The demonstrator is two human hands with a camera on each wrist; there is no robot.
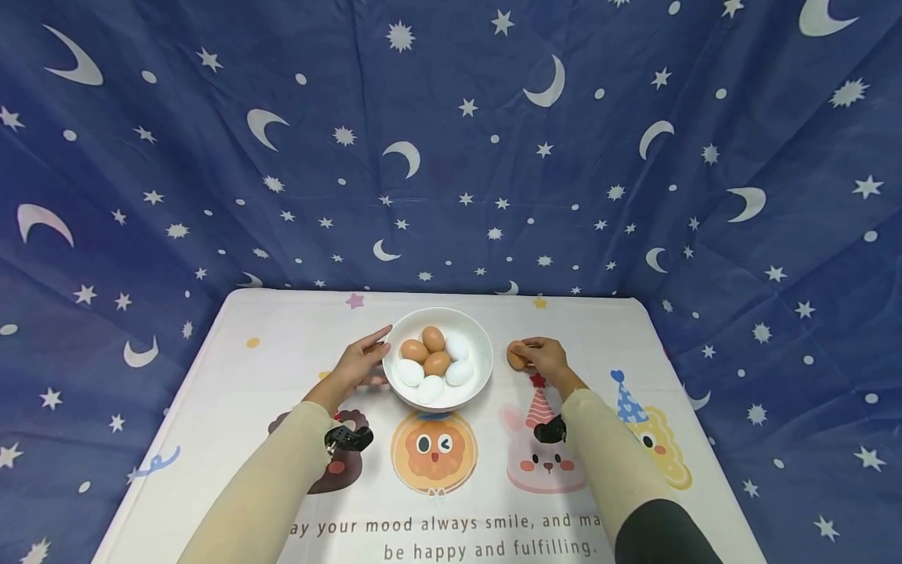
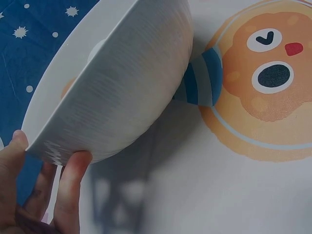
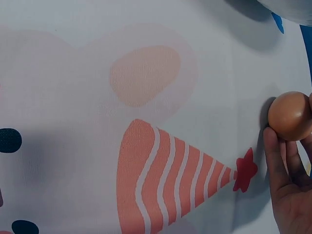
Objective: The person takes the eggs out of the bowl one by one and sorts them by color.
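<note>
A white bowl (image 1: 483, 376) stands on the table with three brown eggs (image 1: 437, 363) and several white eggs (image 1: 409, 373) inside. My left hand (image 1: 355, 366) is at the bowl's left side, its fairly straight fingers touching the rim and outer wall. In the left wrist view the fingertips (image 2: 80, 157) rest against the bowl's outside (image 2: 131, 92). To the right of the bowl, my right hand (image 1: 549, 360) pinches another brown egg (image 1: 517, 356) between thumb and fingers. That egg (image 3: 288, 116) is at or just above the tablecloth; I cannot tell which.
A white tablecloth (image 1: 232, 439) with printed cartoon faces and lettering covers the table. Behind and on both sides hangs a dark blue curtain (image 1: 451, 172) with moons and stars. Dark straps (image 1: 348, 439) sit at both wrists.
</note>
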